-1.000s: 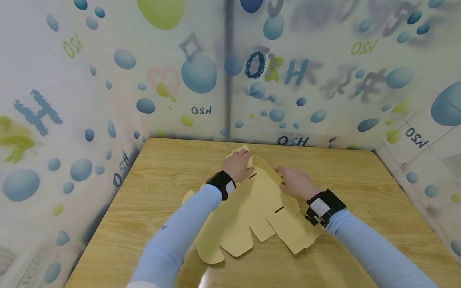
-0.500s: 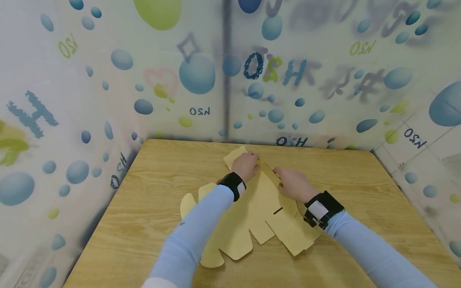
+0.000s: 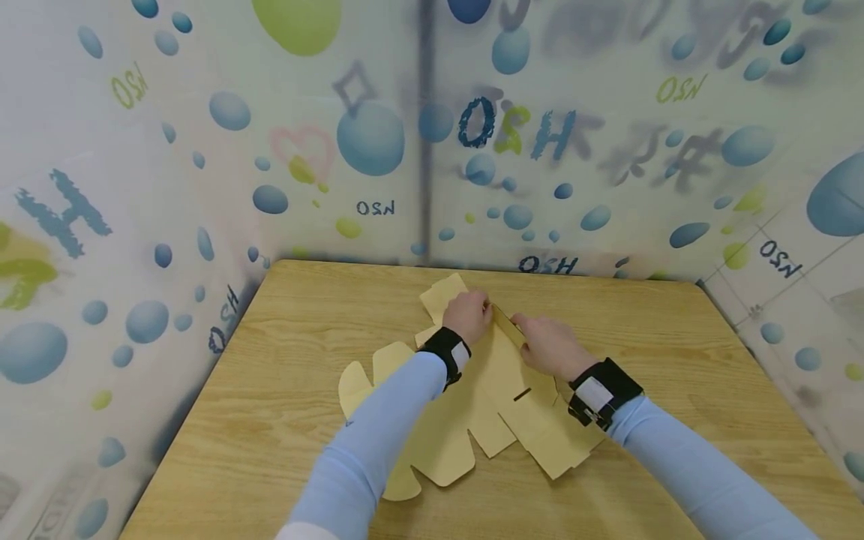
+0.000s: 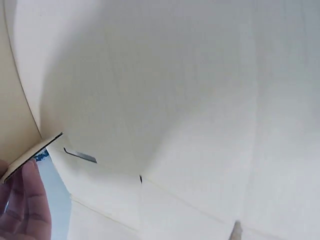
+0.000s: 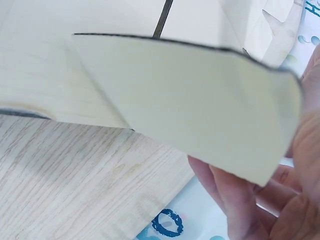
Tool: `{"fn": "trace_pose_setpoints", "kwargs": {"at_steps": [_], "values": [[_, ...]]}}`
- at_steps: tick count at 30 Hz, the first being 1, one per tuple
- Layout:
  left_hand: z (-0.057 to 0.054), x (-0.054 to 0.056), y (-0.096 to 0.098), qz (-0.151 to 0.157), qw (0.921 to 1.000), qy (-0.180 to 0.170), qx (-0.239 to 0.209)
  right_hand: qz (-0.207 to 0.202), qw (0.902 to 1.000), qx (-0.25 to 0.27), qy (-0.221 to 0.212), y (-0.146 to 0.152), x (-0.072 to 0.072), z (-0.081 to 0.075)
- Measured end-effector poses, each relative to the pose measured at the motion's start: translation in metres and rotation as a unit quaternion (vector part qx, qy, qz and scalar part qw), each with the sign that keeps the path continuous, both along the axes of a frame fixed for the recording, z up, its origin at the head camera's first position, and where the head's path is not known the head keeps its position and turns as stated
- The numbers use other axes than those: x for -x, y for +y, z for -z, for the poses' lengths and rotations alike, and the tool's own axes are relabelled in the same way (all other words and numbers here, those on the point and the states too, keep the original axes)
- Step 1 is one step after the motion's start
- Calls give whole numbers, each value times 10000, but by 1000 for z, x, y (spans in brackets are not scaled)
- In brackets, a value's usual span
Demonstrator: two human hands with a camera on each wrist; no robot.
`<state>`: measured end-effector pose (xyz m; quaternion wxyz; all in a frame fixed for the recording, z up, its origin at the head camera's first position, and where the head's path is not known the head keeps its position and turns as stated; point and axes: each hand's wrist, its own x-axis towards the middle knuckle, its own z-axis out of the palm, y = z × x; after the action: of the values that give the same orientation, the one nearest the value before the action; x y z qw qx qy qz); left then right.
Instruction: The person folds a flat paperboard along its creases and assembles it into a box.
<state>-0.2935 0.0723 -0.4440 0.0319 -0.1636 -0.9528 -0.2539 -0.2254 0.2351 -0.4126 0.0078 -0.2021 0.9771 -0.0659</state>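
Observation:
A tan die-cut cardboard sheet (image 3: pixel 445 427) with slots, tabs and rounded lobes lies across the table. Along its far right edge a narrow flap (image 5: pixel 200 105) is folded up. My left hand (image 3: pixel 468 315) pinches the flap's upper end; in the left wrist view its fingers (image 4: pixel 35 200) are behind the raised piece. Lower along the same edge, my right hand (image 3: pixel 553 346) holds the flap, with fingers (image 5: pixel 235 195) beneath it in the right wrist view. A short dark slot (image 3: pixel 522 394) shows in the sheet below the hands.
The sheet lies on a wood-grain table (image 3: pixel 283 330). A wall (image 3: pixel 304 225) printed with blue and green bubbles and letters stands behind it. Printed panels also flank the table at left and right.
My left hand has moved right along the far edge of the sheet, closer to the right hand, uncovering the top left tab. The right hand has stayed almost in place.

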Motion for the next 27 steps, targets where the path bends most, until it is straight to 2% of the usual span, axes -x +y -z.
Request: {"fn": "trace_pose_setpoints", "kwargs": {"at_steps": [4,9,12,16,19,23,25,27], "values": [[10,1,4,-75,9979,-285,-581,41,10000,-62,-19,-1,0,1],[12,2,4,-82,9917,-698,-1076,60,10000,-36,-61,-1,1,1],[11,3,3,-50,9897,-862,-1140,58,10000,-22,-78,0,1,1],[13,5,2,-24,9906,-853,-1066,57,9999,-31,-83,0,1,2],[14,5,1,-50,9877,-976,-1219,47,10000,-44,-60,0,1,2],[13,3,3,-163,9789,-1284,-1583,26,10000,-42,-33,0,2,2],[12,2,4,-276,9718,-1484,-1814,17,10000,-46,-24,0,2,3],[11,1,6,-411,9613,-1737,-2098,-14,10000,-57,4,-1,3,4]]}}
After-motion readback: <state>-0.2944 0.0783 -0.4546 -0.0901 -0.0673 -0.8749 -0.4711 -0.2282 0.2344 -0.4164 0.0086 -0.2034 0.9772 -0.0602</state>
